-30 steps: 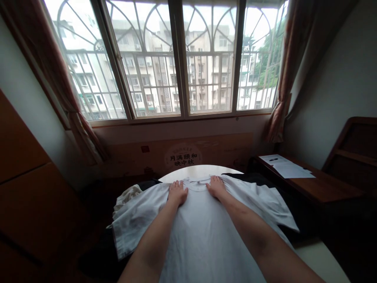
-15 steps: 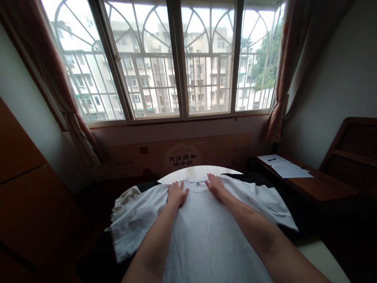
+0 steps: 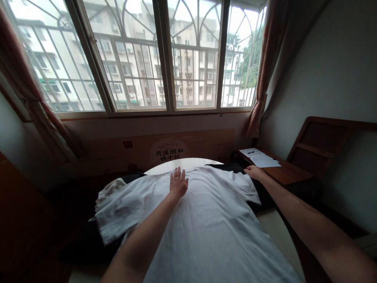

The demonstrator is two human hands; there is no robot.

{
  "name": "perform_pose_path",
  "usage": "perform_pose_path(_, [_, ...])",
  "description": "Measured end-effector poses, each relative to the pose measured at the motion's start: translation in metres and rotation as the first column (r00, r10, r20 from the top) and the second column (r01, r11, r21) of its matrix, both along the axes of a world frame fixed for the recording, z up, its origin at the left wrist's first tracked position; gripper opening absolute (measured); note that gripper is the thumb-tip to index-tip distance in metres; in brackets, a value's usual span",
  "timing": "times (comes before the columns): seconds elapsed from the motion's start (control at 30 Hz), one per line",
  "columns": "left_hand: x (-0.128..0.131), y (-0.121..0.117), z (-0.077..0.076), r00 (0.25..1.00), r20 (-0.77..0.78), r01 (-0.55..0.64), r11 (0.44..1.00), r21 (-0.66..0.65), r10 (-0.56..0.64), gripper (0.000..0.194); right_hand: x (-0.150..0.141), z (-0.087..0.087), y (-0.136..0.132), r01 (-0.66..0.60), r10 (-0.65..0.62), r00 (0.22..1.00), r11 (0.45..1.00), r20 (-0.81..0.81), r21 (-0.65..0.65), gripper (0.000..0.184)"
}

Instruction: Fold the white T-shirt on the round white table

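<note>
A white T-shirt (image 3: 203,220) lies spread over a round white table (image 3: 277,232), its neck end away from me. My left hand (image 3: 178,184) rests flat on the shirt near the collar, fingers stretched out. Out to the right, my right hand (image 3: 253,172) is closed at the upper corner of the right sleeve (image 3: 246,186), pinching its edge; the fingertips are small and partly hidden. The left sleeve (image 3: 113,216) lies spread to the side. Wrinkles run across the shirt's chest. Black cloth (image 3: 226,167) shows beneath the shirt on both sides.
A crumpled cream cloth (image 3: 110,188) lies by the left sleeve. On the right stands a brown wooden desk (image 3: 290,175) with white papers (image 3: 262,158) and a pen. A wooden chair (image 3: 318,145) is behind it. A printed board (image 3: 200,143) leans below the barred window (image 3: 194,78).
My right hand has left the collar area and moved right to the sleeve, closing there. The right sleeve is drawn in and more wrinkled. My left hand stays flat. The view has shifted right.
</note>
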State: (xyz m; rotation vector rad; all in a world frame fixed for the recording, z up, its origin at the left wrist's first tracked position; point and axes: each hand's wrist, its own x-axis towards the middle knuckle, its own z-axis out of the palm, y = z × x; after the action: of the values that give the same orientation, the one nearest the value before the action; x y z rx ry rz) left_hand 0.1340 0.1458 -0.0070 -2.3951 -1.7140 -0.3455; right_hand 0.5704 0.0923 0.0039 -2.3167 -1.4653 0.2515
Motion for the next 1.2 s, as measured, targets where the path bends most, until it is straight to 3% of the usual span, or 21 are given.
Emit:
perform_pose_path(0.1, [0.051,-0.038,-0.008,0.970,0.064,0.236,0.971,-0.046,-0.233,0.063,0.017,-0.020,-0.011,0.019,-0.025,0.997,0.997,-0.068,-0.080,0.033])
perform_pose_path(0.23, [0.112,-0.085,-0.020,0.888,0.129,0.459,0.873,-0.168,-0.442,0.063,0.018,-0.036,-0.007,0.059,-0.068,0.992,0.994,-0.106,-0.089,0.037])
perform_pose_path(0.37, [0.157,-0.115,-0.021,0.789,0.189,0.613,0.770,-0.178,-0.585,0.063,0.020,-0.041,0.000,0.116,-0.123,0.986,0.991,-0.114,-0.072,0.034])
perform_pose_path(0.47, [0.178,-0.128,-0.021,0.759,0.226,0.650,0.737,-0.189,-0.611,0.065,0.025,-0.041,0.001,0.134,-0.137,0.983,0.991,-0.125,-0.026,0.023])
perform_pose_path(0.73, [0.189,-0.137,-0.030,0.808,0.228,0.588,0.760,-0.278,-0.542,0.071,0.039,-0.028,-0.006,0.235,-0.222,0.971,0.957,-0.088,0.171,0.030])
perform_pose_path(0.97, [0.185,-0.149,-0.029,0.794,0.170,0.608,0.749,-0.265,-0.584,0.073,0.038,-0.020,0.005,0.218,-0.211,0.976,0.960,-0.061,0.173,0.030])
perform_pose_path(1.07, [0.179,-0.164,-0.031,0.742,0.124,0.665,0.701,-0.258,-0.659,0.073,0.035,-0.022,0.006,0.202,-0.198,0.979,0.970,-0.041,0.138,0.030])
perform_pose_path(1.2, [0.167,-0.199,-0.034,0.616,0.056,0.771,0.586,-0.250,-0.786,0.076,0.031,-0.031,0.001,0.169,-0.170,0.985,0.983,0.006,0.074,0.030])
